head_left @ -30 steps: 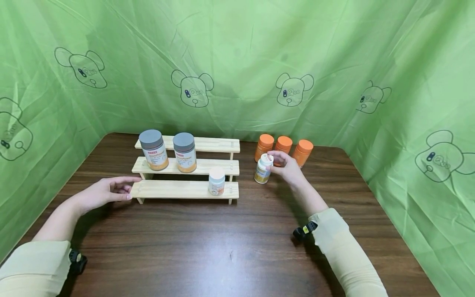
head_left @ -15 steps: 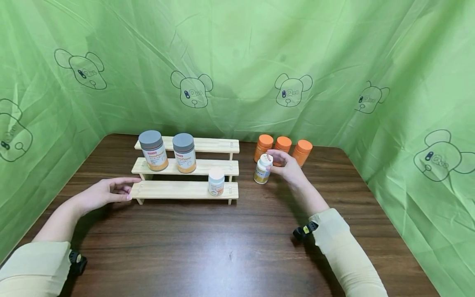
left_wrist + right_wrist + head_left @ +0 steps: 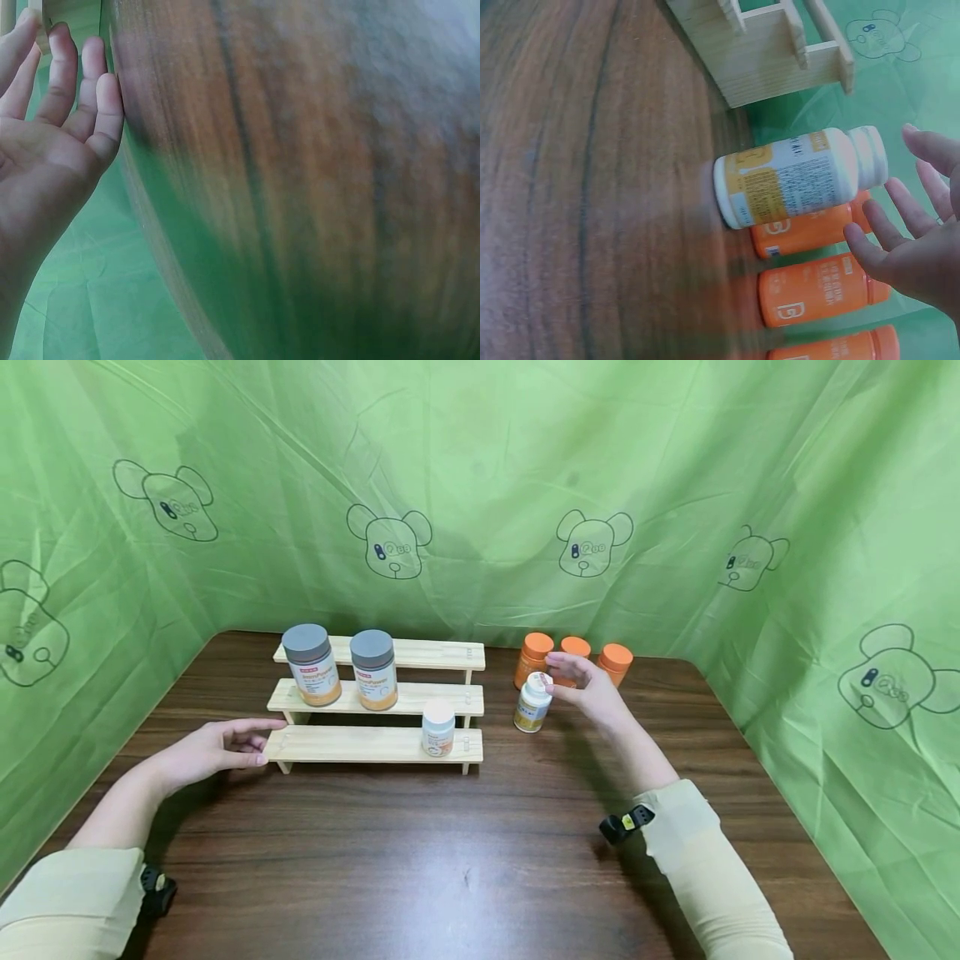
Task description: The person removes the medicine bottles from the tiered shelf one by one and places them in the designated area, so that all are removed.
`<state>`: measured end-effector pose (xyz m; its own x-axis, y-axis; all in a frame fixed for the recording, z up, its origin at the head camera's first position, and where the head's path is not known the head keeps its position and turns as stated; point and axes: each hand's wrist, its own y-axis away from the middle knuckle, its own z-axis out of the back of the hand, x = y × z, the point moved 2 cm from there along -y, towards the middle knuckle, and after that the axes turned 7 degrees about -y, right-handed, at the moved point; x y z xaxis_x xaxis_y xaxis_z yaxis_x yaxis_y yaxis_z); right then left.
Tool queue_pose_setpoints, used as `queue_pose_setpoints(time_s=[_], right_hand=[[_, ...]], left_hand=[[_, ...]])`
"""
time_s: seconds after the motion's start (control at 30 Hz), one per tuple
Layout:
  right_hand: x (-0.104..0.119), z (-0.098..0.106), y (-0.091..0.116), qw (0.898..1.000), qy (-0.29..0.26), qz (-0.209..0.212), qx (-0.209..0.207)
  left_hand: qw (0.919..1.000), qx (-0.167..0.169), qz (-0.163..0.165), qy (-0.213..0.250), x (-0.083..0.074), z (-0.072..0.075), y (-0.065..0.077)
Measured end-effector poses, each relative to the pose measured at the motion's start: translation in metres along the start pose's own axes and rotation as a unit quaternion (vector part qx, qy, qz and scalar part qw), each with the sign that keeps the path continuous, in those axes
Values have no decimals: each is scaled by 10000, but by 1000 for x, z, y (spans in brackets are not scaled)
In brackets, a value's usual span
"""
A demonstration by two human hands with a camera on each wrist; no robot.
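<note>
My left hand (image 3: 202,753) holds the left end of the lowest step of a three-tier wooden display rack (image 3: 345,743), thumb at its front corner and index finger at its back edge. A white pill bottle with a yellow label (image 3: 531,712) stands upright on the table, right of the rack. Beside its cap is my right hand (image 3: 596,693), fingers spread; in the right wrist view a gap separates them from the cap. Two grey-lidded jars (image 3: 311,670) stand on the middle step. At the lowest step's right end stands a small white bottle (image 3: 438,731).
Three orange bottles (image 3: 534,660) stand in a row behind the white pill bottle, two partly covered by the right hand. The brown wooden table (image 3: 420,860) meets a green curtain (image 3: 495,460) at the back and sides.
My right hand has let go of the white pill bottle and drawn slightly right, its fingers opening. The bottle stays in place. The left hand has not moved.
</note>
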<state>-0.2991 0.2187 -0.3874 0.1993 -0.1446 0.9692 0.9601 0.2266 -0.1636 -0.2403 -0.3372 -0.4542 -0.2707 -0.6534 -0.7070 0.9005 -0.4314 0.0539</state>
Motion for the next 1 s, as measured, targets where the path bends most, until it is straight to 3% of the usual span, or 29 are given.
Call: queue_pose_setpoints(time_s=[0.27, 0.57, 1.0], right_hand=[[17, 2, -1, 9995, -293, 61, -93], [41, -3, 1, 9990, -395, 190, -39], [78, -20, 4, 9956, -827, 426, 135]], left_hand=[[9999, -68, 10, -100, -2, 0, 0], [9999, -26, -4, 105, -2, 0, -1], [9998, 35, 75, 169, -1, 0, -2]])
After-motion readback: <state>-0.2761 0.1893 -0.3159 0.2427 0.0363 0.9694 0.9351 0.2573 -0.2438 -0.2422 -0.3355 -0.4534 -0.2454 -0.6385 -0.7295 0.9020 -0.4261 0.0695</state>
